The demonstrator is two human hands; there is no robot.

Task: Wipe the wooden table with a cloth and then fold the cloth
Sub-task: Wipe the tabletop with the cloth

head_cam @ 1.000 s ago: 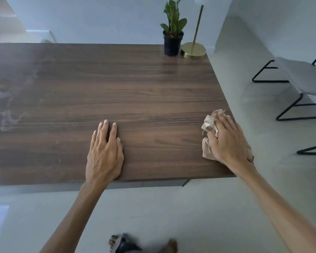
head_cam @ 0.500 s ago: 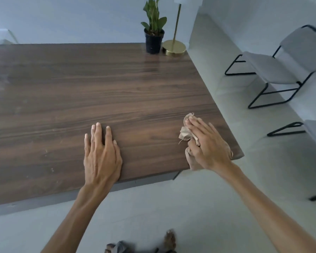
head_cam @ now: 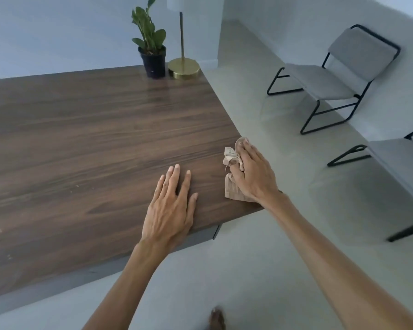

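At the counter's near right corner, right hand keeps pressing the bunched cloth, fingers curled into it; left hand stays flat, fingers straight; wiping continues.

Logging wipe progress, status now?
Left hand flat on table. Right hand presses bunched cloth at near right corner. Potted plant, lamp base far corner, clear of cloth.
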